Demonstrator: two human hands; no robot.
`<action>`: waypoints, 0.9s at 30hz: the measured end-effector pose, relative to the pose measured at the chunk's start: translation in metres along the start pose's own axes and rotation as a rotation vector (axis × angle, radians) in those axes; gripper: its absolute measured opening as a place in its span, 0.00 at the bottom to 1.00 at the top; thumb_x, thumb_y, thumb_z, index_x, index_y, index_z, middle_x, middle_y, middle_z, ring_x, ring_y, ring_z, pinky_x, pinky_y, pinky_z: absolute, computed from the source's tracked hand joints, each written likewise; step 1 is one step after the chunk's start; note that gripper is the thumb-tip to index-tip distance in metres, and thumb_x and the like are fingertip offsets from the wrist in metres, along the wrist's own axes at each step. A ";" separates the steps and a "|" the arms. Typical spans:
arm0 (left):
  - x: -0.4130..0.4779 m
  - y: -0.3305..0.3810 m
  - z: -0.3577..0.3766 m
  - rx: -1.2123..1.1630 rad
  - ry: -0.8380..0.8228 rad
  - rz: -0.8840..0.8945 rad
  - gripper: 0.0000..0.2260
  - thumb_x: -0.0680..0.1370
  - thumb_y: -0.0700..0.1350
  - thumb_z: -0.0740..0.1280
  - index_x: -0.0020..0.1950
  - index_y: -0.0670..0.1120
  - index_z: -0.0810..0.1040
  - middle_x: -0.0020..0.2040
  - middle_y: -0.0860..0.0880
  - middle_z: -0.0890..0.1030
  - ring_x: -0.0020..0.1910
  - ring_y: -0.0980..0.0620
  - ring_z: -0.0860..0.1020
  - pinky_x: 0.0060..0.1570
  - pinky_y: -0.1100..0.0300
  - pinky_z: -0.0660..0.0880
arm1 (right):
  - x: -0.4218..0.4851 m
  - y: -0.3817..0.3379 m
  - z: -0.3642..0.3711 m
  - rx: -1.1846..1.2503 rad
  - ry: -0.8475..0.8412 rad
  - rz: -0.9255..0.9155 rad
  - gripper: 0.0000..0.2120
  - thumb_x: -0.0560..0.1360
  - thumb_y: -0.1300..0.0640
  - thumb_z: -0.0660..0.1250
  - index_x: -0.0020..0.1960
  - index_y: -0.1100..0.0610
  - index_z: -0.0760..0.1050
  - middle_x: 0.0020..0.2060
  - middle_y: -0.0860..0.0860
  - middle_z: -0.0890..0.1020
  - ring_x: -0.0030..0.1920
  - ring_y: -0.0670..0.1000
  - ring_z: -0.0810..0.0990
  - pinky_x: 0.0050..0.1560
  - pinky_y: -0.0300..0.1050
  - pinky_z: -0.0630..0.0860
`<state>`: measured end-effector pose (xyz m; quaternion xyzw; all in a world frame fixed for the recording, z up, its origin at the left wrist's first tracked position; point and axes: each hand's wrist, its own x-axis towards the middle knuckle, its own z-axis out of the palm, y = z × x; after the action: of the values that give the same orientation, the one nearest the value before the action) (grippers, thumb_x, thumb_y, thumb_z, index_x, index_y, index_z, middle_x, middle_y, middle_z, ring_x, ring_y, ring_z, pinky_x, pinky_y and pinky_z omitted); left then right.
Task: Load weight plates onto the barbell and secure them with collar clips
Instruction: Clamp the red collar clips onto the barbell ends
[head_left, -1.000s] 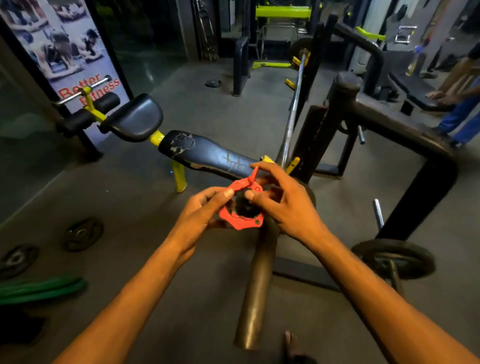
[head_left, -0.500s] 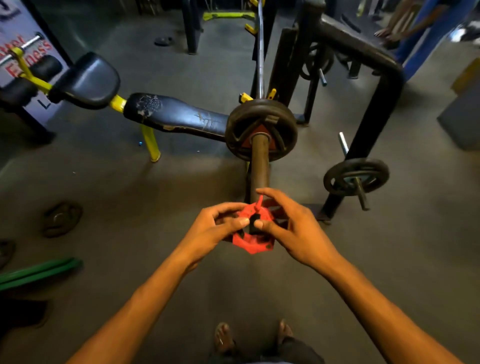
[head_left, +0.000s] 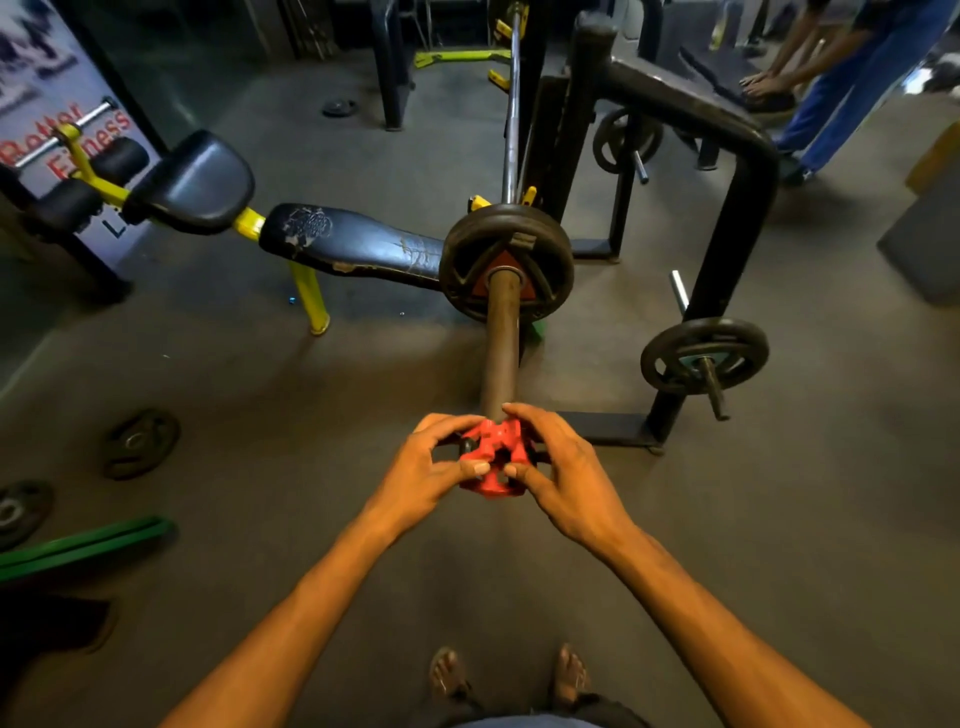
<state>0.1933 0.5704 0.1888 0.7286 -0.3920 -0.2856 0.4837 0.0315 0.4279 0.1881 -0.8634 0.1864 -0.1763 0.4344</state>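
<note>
A red collar clip sits at the near end of the barbell sleeve, gripped from both sides. My left hand pinches its left side and my right hand its right side. Whether the clip is around the sleeve tip or just in front of it is hidden by my fingers. Farther up the sleeve a black weight plate is loaded on the barbell, whose thin shaft runs away to the rack.
A black and yellow bench lies left of the bar. A black rack frame with a stored plate stands right. Loose plates and a green band lie on the floor at left. Another person is at far right.
The view has tilted down and pulled back, so the loaded plate shows. Both hands have carried the clip from near the plate to the sleeve's near end.
</note>
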 end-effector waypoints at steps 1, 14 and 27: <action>-0.001 -0.001 0.000 -0.039 -0.005 -0.017 0.24 0.71 0.37 0.78 0.66 0.44 0.79 0.61 0.46 0.76 0.61 0.56 0.78 0.58 0.67 0.76 | -0.001 0.001 0.002 -0.030 -0.004 -0.016 0.34 0.74 0.62 0.74 0.76 0.48 0.68 0.66 0.44 0.75 0.65 0.40 0.74 0.68 0.35 0.72; 0.039 -0.001 0.018 -0.374 0.053 -0.328 0.19 0.79 0.48 0.71 0.69 0.51 0.75 0.63 0.48 0.82 0.60 0.51 0.82 0.59 0.50 0.79 | 0.023 0.005 0.003 0.303 0.118 0.438 0.35 0.76 0.45 0.74 0.79 0.47 0.64 0.68 0.42 0.74 0.69 0.45 0.75 0.70 0.49 0.75; 0.159 0.005 0.010 -0.309 0.123 -0.339 0.09 0.79 0.53 0.69 0.49 0.48 0.82 0.52 0.39 0.86 0.48 0.48 0.84 0.49 0.50 0.80 | 0.146 0.011 0.000 0.382 0.241 0.602 0.13 0.81 0.46 0.66 0.61 0.51 0.75 0.56 0.57 0.83 0.57 0.57 0.83 0.61 0.65 0.80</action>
<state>0.2683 0.4294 0.1833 0.7171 -0.1857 -0.3746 0.5577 0.1566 0.3524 0.1997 -0.6466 0.4453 -0.1727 0.5948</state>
